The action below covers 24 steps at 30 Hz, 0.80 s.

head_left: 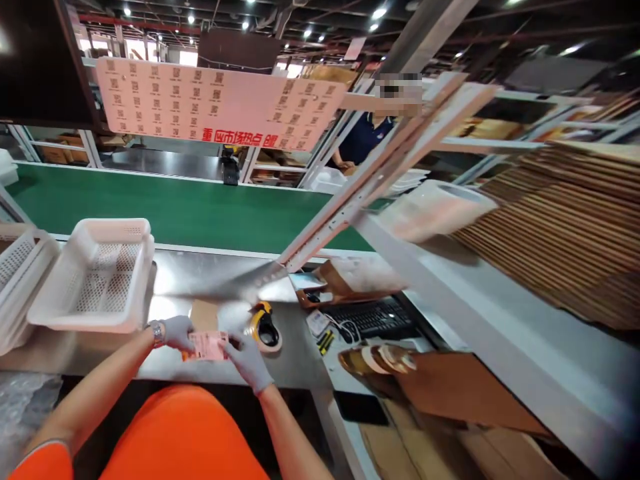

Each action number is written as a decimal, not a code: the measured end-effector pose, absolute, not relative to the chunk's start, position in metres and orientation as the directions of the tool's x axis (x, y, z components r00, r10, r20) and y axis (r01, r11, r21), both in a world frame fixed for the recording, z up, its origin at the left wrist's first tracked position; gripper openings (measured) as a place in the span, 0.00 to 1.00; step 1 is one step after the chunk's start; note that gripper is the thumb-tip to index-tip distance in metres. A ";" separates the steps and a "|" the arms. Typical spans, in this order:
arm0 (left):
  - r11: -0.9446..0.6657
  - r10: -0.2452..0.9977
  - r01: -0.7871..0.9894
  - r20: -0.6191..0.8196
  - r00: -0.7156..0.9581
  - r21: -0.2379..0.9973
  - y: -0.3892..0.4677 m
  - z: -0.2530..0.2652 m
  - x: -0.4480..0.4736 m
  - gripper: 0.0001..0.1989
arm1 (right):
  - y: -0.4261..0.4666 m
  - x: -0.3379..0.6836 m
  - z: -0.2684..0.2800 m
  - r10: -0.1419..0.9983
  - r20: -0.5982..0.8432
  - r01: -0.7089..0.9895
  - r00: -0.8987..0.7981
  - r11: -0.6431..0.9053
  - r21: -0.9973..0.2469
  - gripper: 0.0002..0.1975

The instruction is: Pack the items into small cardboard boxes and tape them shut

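Observation:
Between my two grey-gloved hands is a small pinkish printed label (210,346), held low over the metal workbench (185,270). My left hand (179,333), with a watch at the wrist, pinches its left edge. At its right edge, the fingers of my right hand (249,362) are closed on the corner. A bit of orange shows under the label by my left fingers; what it is I cannot make out. Just behind lies a small brown cardboard piece (204,315), partly covered by the label. A yellow and black tape dispenser (266,328) rests right of my right hand.
White plastic baskets (140,293) stand at the left. Beyond the bench runs a green conveyor belt (200,208). On the right are a keyboard (377,317), tape rolls (383,358), a dark tablet-like slab (361,407) and a shelf of stacked cardboard (565,227). Another person (363,143) stands across the belt.

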State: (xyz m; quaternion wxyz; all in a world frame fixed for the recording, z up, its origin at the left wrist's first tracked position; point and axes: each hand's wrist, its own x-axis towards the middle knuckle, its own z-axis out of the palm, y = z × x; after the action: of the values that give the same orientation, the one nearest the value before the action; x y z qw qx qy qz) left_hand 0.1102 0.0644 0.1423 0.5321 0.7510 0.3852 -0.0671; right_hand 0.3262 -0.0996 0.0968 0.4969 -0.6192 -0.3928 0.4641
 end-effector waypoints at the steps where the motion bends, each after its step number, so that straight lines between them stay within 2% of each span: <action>1: -0.116 0.475 0.641 -0.524 0.707 0.759 0.063 0.140 0.117 0.10 | -0.111 0.330 0.097 0.938 -0.216 0.021 0.270 -0.230 -0.973 0.22; 3: -0.012 0.454 0.571 -0.504 0.735 0.821 0.057 0.136 0.131 0.13 | -0.134 0.336 0.094 0.906 -0.308 -0.091 0.291 -0.294 -0.951 0.24; 5: 0.192 0.542 0.398 -0.435 0.719 0.897 0.041 0.130 0.148 0.19 | -0.154 0.338 0.087 0.853 -0.398 -0.279 0.338 -0.313 -0.908 0.26; 7: 0.371 0.611 0.230 -0.423 0.669 0.899 0.012 0.119 0.169 0.25 | -0.170 0.335 0.081 0.792 -0.457 -0.446 0.404 -0.266 -0.855 0.27; 9: 0.463 0.602 0.190 -0.464 0.649 0.866 -0.026 0.106 0.189 0.29 | -0.183 0.331 0.078 0.767 -0.482 -0.549 0.424 -0.206 -0.810 0.28; 15: 0.453 0.749 0.192 -0.489 0.447 0.870 -0.109 0.080 0.218 0.27 | -0.224 0.336 0.075 0.817 -0.494 -0.686 0.297 -0.177 -0.706 0.30; 24: 0.552 0.712 0.149 -0.556 0.429 0.821 -0.148 0.080 0.229 0.26 | -0.281 0.356 0.068 0.815 -0.510 -0.726 0.276 -0.171 -0.666 0.27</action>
State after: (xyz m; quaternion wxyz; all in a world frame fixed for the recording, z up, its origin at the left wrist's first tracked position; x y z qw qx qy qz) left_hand 0.2290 -0.1482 0.0805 0.7266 0.4319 0.4980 0.1937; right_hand 0.3558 -0.2812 0.0684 0.6423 -0.4751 -0.0467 0.5997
